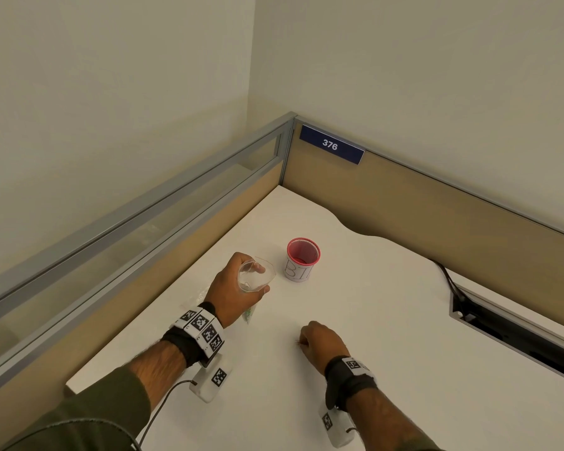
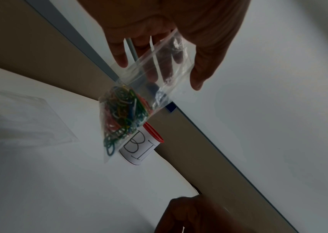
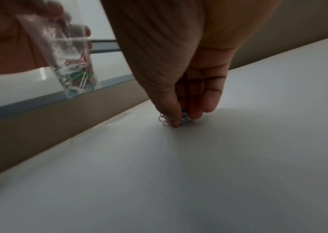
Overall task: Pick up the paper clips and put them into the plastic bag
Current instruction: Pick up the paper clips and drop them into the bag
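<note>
My left hand (image 1: 238, 288) holds a small clear plastic bag (image 2: 149, 88) above the white desk (image 1: 355, 320), its mouth spread open between fingers and thumb. Many coloured paper clips (image 2: 121, 116) sit bunched in the bag's bottom, also seen as the bag (image 3: 73, 66) in the right wrist view. My right hand (image 1: 319, 343) is down on the desk, thumb and fingers pinching a small cluster of paper clips (image 3: 166, 120) against the surface. In the head view only a thin bit of clip shows at the hand's left edge.
A red-rimmed paper cup (image 1: 302, 258) with "BI" written on it stands just right of the bag. Another flat clear bag (image 2: 19, 116) lies on the desk near the left partition (image 1: 144, 229). A cable slot (image 1: 518, 336) opens in the desk at right.
</note>
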Demonstrator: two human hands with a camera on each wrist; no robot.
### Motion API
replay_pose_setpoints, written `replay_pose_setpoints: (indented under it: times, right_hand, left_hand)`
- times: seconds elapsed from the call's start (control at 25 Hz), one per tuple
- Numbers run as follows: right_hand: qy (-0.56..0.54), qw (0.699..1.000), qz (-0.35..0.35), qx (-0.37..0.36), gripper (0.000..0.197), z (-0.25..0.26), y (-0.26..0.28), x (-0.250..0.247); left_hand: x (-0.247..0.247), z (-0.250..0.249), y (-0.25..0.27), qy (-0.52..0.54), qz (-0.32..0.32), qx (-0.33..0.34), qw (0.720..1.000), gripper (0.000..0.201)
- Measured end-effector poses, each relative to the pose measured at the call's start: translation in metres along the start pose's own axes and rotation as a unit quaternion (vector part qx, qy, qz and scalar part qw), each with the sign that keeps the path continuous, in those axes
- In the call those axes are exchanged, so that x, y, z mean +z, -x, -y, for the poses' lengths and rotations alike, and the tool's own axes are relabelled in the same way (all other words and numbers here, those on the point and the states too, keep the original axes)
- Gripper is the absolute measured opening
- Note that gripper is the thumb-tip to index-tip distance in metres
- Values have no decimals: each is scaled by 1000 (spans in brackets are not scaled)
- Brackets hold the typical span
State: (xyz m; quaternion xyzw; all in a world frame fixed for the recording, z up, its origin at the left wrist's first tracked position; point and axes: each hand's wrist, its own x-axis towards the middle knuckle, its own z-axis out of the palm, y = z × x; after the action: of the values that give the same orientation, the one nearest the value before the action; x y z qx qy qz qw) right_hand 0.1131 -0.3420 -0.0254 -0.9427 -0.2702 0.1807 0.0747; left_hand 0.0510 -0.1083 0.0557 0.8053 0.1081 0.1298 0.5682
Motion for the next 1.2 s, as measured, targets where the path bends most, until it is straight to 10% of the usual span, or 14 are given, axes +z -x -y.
replay_pose_setpoints:
  times: [0.44,0.96,1.2]
  right_hand:
    - [-275,936,-212,-58,8,61,22,-130]
    - [-230,925,-287,-95,6,80,19,-134]
    - [-79,990,-51,103,13,9,2,-62]
  left_hand:
    - [15,-5,-3,-5,28,10,1000,44]
    - [19,-11,1,2,37,23,999,44]
    - [12,-4,3,10,20,31,999,45]
